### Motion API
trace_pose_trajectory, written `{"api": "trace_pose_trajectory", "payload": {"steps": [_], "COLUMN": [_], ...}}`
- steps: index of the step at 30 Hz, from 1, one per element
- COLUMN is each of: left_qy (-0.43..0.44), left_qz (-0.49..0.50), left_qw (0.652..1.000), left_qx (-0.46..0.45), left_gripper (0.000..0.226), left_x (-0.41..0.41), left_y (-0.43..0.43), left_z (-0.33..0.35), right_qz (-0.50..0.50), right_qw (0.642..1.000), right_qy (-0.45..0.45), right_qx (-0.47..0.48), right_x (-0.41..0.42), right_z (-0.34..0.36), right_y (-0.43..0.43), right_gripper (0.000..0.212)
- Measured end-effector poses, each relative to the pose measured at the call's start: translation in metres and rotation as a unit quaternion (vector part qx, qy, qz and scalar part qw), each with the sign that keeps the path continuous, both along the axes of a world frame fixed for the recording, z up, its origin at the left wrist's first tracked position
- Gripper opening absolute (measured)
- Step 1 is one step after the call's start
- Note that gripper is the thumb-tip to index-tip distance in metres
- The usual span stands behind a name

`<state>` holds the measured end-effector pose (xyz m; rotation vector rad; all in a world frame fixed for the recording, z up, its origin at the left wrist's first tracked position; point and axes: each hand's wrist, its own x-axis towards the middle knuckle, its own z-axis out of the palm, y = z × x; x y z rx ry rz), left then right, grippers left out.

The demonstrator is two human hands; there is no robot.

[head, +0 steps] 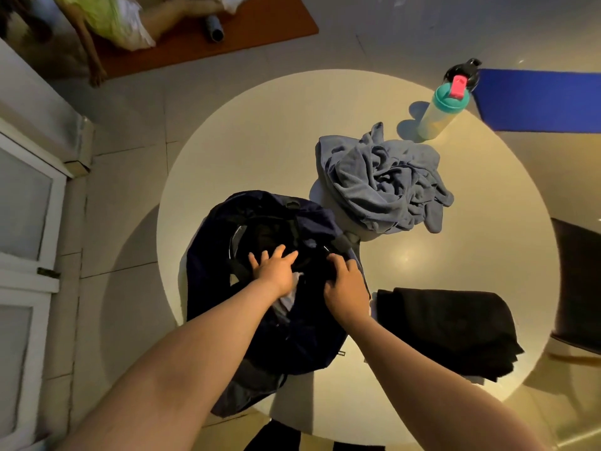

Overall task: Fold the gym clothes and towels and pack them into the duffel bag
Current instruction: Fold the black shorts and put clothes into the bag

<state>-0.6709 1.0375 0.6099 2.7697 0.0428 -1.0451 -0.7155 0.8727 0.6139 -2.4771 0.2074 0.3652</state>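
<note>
Since the duffel bag looks soft and floppy, the right hand grips its rim while the left hand presses inside, fingers spread.

Domestic room, doubling as a workout space. Pale tiled floor; round white table at centre. Far left, an orange exercise mat with a person lying on it; far right, a blue mat. Shaker bottle stands on the table's far side. White door with frosted panes along the left. Dark chair at right.
</note>
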Motion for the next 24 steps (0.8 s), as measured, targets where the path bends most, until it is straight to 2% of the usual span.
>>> {"api": "trace_pose_trajectory", "payload": {"steps": [3, 7, 9, 13, 17, 21, 24], "left_qy": [0.003, -0.074, -0.073, -0.117, -0.160, -0.129, -0.093], "left_qz": [0.022, 0.074, 0.082, 0.118, 0.121, 0.112, 0.095], "left_qw": [0.999, 0.994, 0.991, 0.973, 0.950, 0.935, 0.942], "left_qx": [-0.030, -0.042, -0.071, -0.163, -0.240, -0.311, -0.309], "left_gripper": [0.072, 0.071, 0.068, 0.058, 0.046, 0.041, 0.044], "left_x": [-0.009, -0.023, -0.028, -0.038, -0.048, -0.059, -0.070], "left_y": [-0.008, -0.004, -0.004, -0.016, -0.048, -0.097, -0.133], "left_z": [0.007, 0.015, 0.017, 0.020, 0.026, 0.026, 0.024], "right_qz": [0.040, 0.073, 0.092, 0.033, -0.019, -0.079, -0.089], "right_qw": [0.998, 0.995, 0.992, 0.998, 0.999, 0.995, 0.993], "right_qy": [0.036, 0.060, 0.082, 0.024, -0.004, -0.054, -0.073], "right_qx": [0.030, 0.015, 0.022, 0.056, 0.036, 0.002, -0.030], "right_x": [0.002, 0.003, 0.000, -0.009, -0.025, -0.049, -0.062], "right_z": [0.001, -0.001, -0.002, 0.003, 0.011, 0.022, 0.033], "right_y": [0.012, 0.015, 0.012, 0.004, -0.023, -0.059, -0.090], "right_gripper": [0.058, 0.059, 0.060, 0.048, 0.030, 0.023, 0.022]}}
